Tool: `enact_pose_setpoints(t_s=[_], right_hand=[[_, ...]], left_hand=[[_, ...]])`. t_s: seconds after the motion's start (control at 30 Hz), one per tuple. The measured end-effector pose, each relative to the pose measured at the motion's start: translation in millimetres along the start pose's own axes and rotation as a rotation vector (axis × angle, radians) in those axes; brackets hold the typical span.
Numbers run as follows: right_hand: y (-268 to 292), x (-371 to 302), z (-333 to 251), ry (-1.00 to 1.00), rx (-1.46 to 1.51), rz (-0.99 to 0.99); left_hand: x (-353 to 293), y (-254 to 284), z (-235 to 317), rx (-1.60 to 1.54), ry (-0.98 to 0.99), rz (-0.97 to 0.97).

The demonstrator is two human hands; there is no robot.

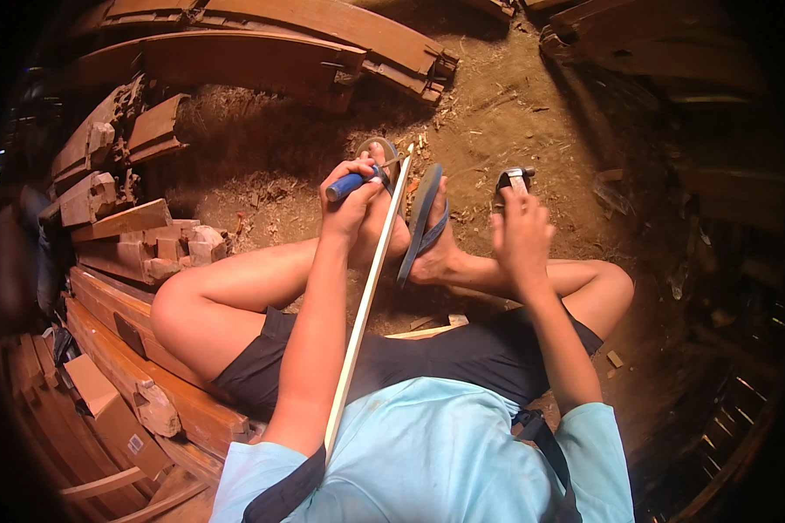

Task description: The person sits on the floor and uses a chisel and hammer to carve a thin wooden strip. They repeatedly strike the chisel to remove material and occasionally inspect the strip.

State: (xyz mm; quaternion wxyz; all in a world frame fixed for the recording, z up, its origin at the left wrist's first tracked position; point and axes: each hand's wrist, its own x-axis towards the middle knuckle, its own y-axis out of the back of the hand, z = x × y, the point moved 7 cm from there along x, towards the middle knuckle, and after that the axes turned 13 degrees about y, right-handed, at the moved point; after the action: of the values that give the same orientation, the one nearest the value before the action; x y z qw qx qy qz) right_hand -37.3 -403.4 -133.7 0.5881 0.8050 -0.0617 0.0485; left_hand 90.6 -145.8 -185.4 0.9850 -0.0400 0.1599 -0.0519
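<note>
A blue-handled tool (347,186) is gripped in my left hand (351,196), its thin metal end pointing right to the top of a pale wooden strip (364,315). The strip slants from between my feet down past my left forearm to my shirt. Its far tip is beside my left sandal (378,148). My right hand (523,228) is beyond my right shin, fingers closed at a dark-and-silver tool (515,179) with a pale part toward the fingers. Its exact kind is unclear. My right foot, in a grey sandal (421,218), is turned with its sole toward the strip.
Reddish-brown wooden boards (244,65) lie across the far left. Broken wood blocks (161,244) are piled at my left, beside long planks (179,401) and a cardboard box (118,418). Shavings litter the dirt floor (497,105). Dark timber (663,44) stands at far right.
</note>
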Motion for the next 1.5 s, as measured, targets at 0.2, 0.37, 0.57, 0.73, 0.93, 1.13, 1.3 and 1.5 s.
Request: enact_pose_setpoints(t_s=[0.2,0.37,0.57,0.73,0.93,1.13,1.3,1.5], right_hand=[[-45,-42,-145,-0.194,0.871,-0.786],[-69,-39,-160,-0.292,1.106,-0.677],[-94,-68,-167,-0.618,1.692,-0.816],[-101,-75,-165,-0.642,1.754,-0.839],[-110,-75,-170,-0.621,1.704,-0.760],[-102,-74,-168,-0.592,1.639,-0.718],[-90,-62,-174,-0.532,1.768,-0.555],[-68,2,-139,-0.667,1.939,-0.254]], left_hand=[[2,-23,19,0.363,-0.238,-0.116],[-4,-47,33,0.566,-0.263,-0.274],[37,-37,25,0.225,0.129,-0.426],[52,-7,43,-0.092,0.395,-0.210],[38,-2,44,-0.008,0.313,-0.157],[30,-7,22,-0.099,0.329,-0.163],[37,1,29,-0.147,0.298,-0.114],[42,13,70,-0.368,0.204,-0.115]])
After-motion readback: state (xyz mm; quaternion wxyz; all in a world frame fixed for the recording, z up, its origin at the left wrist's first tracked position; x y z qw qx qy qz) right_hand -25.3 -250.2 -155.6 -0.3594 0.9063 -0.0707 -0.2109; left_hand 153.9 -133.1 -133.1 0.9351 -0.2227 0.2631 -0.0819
